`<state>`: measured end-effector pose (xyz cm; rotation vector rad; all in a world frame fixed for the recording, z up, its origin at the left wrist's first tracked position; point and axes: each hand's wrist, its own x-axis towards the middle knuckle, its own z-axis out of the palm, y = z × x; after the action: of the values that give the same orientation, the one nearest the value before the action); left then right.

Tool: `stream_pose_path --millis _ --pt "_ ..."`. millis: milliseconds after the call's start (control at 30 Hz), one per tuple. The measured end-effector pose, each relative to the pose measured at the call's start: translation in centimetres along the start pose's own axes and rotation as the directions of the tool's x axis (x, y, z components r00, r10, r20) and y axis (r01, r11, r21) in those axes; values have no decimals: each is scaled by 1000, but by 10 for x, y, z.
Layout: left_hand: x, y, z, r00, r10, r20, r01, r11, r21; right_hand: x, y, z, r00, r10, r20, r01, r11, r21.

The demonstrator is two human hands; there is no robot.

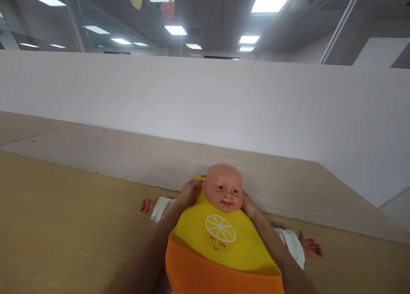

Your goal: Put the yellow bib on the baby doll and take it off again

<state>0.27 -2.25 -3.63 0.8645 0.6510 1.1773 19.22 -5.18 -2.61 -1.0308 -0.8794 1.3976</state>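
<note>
The doll (223,189) lies on its back on the table (64,217), at six o'clock of the view, wearing a yellow and orange bib (221,243). The left hand (189,192) grasps the bib strap at nine o'clock of the doll's head. The right hand (249,205) sits at three o'clock, half hidden; I cannot tell its grip. I judge the neck strap is being handled, which needs both ends behind the neck.
</note>
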Motion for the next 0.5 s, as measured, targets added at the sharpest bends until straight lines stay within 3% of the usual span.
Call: stream_pose_path --millis 333,500 --pt "-7 2 3 977 -45 -209 56 997 47 2 2 -3 999 10 42 -10 1000 -12" --pt "-9 6 9 989 -57 -140 57 998 -5 1 0 -2 999 -4 36 4 1000 -12"
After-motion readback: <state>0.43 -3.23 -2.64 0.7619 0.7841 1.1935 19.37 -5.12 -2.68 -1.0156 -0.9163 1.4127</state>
